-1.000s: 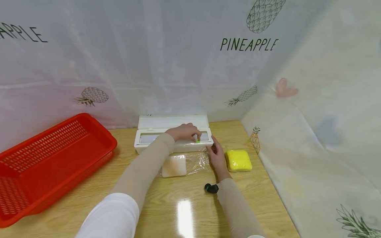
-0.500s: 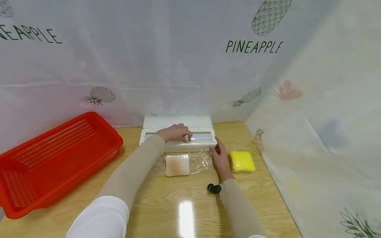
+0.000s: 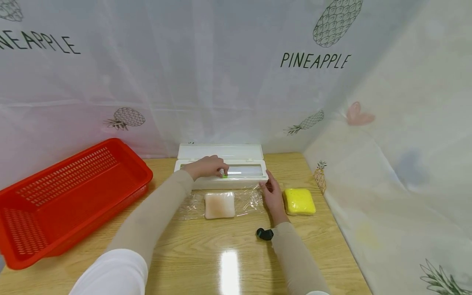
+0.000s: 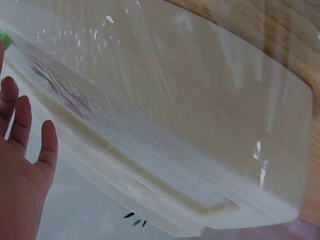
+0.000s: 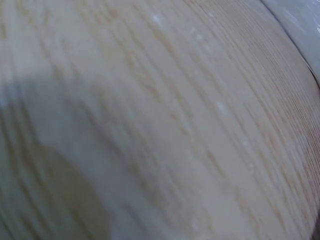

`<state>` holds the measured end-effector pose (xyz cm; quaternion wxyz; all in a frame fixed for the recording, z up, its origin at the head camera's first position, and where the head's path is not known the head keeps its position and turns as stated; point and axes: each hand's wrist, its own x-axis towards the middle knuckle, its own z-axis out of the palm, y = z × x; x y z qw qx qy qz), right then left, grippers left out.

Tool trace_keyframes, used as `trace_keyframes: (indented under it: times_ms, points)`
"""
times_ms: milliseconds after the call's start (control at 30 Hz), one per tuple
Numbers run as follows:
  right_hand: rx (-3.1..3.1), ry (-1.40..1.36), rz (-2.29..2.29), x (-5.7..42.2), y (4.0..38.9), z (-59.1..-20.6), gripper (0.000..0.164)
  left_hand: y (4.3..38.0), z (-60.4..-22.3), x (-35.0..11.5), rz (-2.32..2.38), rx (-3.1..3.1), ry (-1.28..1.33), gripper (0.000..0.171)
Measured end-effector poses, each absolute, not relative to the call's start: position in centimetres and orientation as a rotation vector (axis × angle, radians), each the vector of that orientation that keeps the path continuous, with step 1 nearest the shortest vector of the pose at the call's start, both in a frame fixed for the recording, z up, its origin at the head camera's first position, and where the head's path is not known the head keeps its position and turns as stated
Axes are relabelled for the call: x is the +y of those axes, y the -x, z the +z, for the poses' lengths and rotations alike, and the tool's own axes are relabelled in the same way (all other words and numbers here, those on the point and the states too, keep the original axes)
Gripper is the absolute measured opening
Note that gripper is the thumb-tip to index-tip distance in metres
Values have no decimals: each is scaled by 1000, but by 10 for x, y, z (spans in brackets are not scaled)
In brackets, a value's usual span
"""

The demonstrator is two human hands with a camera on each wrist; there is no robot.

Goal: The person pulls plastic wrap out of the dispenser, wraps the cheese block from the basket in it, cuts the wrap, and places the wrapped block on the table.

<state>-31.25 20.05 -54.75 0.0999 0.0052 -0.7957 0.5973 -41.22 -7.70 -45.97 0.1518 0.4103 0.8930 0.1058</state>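
Note:
A white cling film dispenser [image 3: 236,184] stands at the back of the table, its lid [image 3: 221,151] raised behind it. My left hand [image 3: 206,167] pinches a small green slide cutter [image 3: 225,176] on the dispenser's front edge. In the left wrist view, the green cutter [image 4: 5,39] is by the fingertips at the left edge. My right hand [image 3: 273,194] grips the dispenser's right end. Clear film [image 3: 248,201] spreads in front of the dispenser, with a white, brown-tinged square piece [image 3: 219,205] on it. The right wrist view shows mostly blurred wood grain, without a clear hand.
A red plastic basket [image 3: 85,235] takes up the left side of the table. Right of my right hand lies a yellow block [image 3: 300,201] in clear film. The black wrist camera [image 3: 264,234] juts from my right sleeve. A printed curtain [image 3: 221,82] hangs behind the table.
My left hand has slid leftward along the dispenser with the green cutter, from near its right end to about the middle. My right hand has stayed at the right end.

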Motion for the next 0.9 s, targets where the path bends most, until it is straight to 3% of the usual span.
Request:
trace_keyframes:
  times_ms: [900]
  points:
    - [-2368,12,1744,197,309,-543,56,390,-449,-149,243,2676,-1275,10]
